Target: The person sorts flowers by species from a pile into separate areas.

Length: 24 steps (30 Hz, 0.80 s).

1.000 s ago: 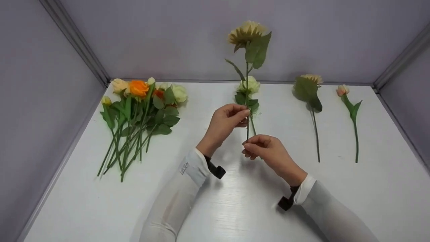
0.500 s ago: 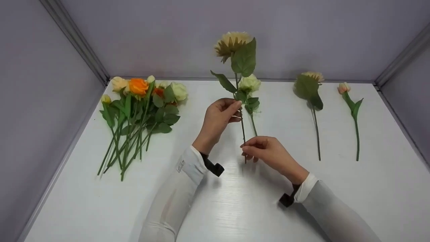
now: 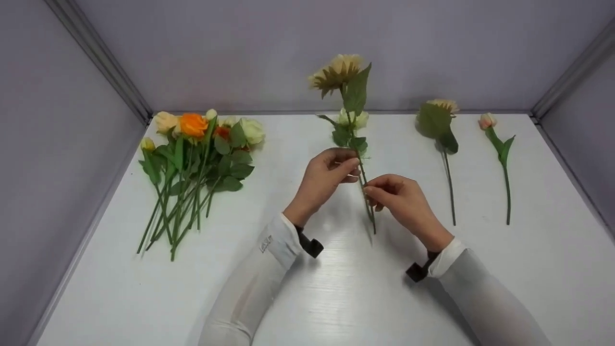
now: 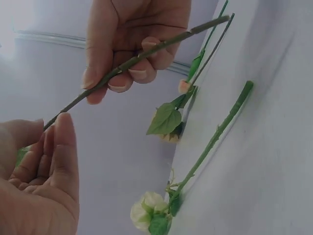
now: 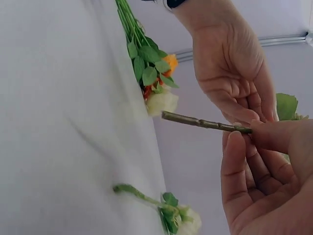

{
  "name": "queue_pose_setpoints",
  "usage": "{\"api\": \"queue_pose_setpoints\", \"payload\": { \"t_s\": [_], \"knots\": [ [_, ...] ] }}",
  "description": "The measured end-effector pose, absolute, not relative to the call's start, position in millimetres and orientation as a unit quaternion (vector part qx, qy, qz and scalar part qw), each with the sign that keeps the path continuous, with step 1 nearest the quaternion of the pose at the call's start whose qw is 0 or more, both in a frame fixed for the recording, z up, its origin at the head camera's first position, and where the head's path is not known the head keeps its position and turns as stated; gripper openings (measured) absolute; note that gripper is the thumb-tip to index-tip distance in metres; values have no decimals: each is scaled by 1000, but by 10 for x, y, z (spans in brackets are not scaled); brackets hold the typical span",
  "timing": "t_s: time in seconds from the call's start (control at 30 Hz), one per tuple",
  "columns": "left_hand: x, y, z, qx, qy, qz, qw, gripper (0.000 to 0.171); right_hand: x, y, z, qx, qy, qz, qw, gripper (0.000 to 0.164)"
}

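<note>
In the head view a cream sunflower-like flower [image 3: 338,74] with green leaves leans to the left, held up over the table. My left hand [image 3: 329,178] pinches its stem at mid-length between thumb and fingers. Lower down, my right hand [image 3: 403,202] pinches the same stem, whose bare end sticks out below the fingers. The left wrist view shows this stem [image 4: 168,43] running from one hand to the other. Behind the held flower lies a white-green rose [image 3: 361,120], partly hidden; the right wrist view shows that rose [image 5: 188,220] on the table.
A pile of mixed flowers, with an orange rose [image 3: 193,125] and green stems, lies at the left of the white table [image 3: 317,298]. To the right lie another cream flower [image 3: 434,122] and a pink tulip [image 3: 487,121]. Grey walls [image 3: 269,53] enclose the table.
The held flower has swung left and down, its stem end shifting right. My right hand has moved up and right along the stem, while my left hand went slightly left and back.
</note>
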<state>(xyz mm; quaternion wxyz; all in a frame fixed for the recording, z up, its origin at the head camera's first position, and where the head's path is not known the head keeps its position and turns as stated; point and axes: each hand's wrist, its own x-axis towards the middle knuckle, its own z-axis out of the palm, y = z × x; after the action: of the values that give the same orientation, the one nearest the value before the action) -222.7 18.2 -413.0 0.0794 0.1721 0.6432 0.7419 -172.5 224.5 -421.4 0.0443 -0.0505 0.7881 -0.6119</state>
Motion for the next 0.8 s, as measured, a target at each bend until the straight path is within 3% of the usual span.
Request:
{"api": "queue_pose_setpoints", "payload": {
  "t_s": [0.1,0.23,0.4,0.53,0.8],
  "knots": [
    [-2178,170,-4103,217,731,644,61,34,-1802,2403,-4159,-31,817,-574,30,36],
    [-2103,204,-4063,306,846,437,-3,44,-1913,2696,-4120,-3,875,-484,-2,33],
    [-1996,300,-4057,424,868,249,-63,50,-1981,3055,-4147,37,928,-370,-15,28],
    [-1935,358,-4076,472,855,207,-59,50,-1997,3222,-4180,66,940,-334,5,28],
    [-1928,390,-4114,477,856,195,-34,49,-2020,3337,-4273,71,958,-279,9,27]
  ]
}}
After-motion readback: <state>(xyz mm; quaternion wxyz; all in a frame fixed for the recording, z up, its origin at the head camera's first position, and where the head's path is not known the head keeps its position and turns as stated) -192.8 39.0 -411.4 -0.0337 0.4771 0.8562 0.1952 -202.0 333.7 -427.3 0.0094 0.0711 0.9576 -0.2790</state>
